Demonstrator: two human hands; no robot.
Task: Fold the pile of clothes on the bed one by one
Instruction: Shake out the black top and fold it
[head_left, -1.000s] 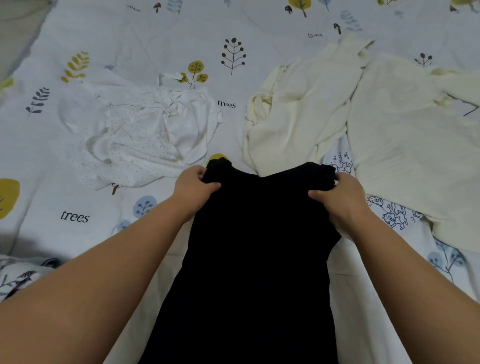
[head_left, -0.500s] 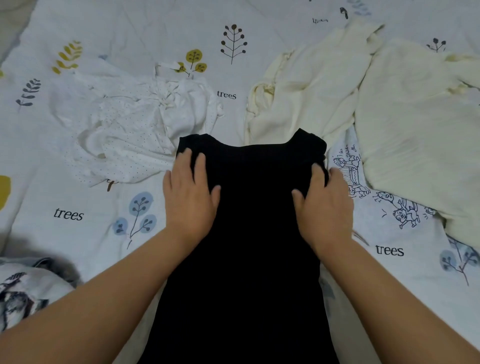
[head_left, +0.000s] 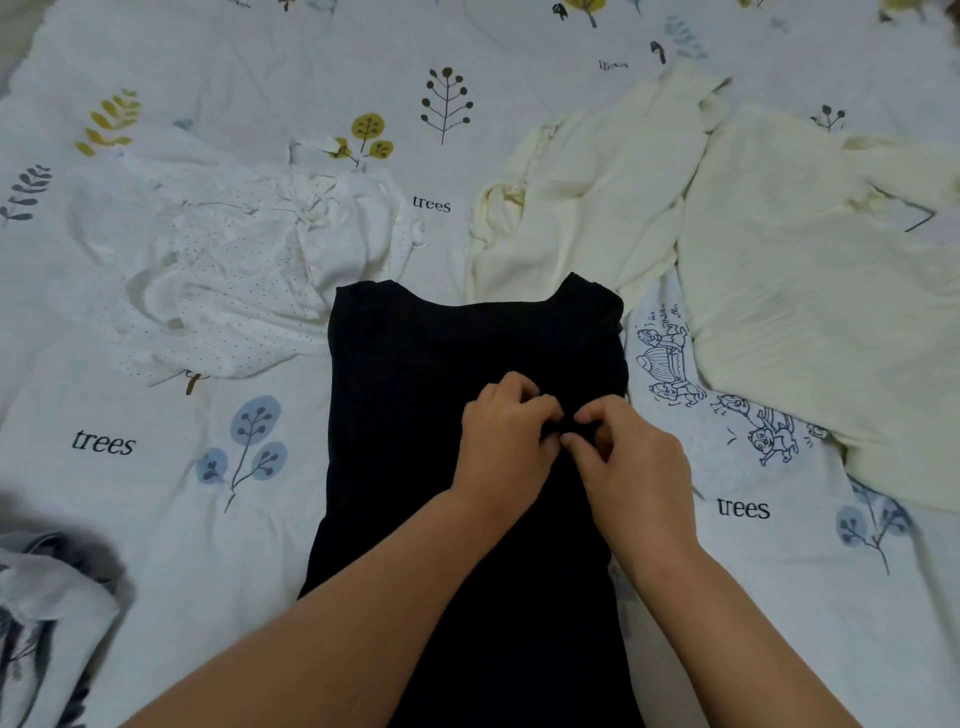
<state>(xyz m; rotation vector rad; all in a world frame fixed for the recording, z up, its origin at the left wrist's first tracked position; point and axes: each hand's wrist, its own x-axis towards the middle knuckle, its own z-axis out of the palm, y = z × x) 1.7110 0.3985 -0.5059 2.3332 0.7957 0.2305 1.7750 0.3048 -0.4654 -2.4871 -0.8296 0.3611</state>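
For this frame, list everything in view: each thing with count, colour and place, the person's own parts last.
Long black knit garment: one, black, laid flat at centre, running to the bottom edge.
White dotted crumpled garment: one, white, left of the black one's top.
Cream knit garments: apparently two, pale cream, upper right, overlapping.
Grey-and-white printed cloth: one, lower left corner.
Printed bedsheet: one, white with tree motifs, the word "trees" and cartoon drawings, under everything.
Left hand: pinches the black fabric at mid-garment.
Right hand: pinches the same spot, beside the left.
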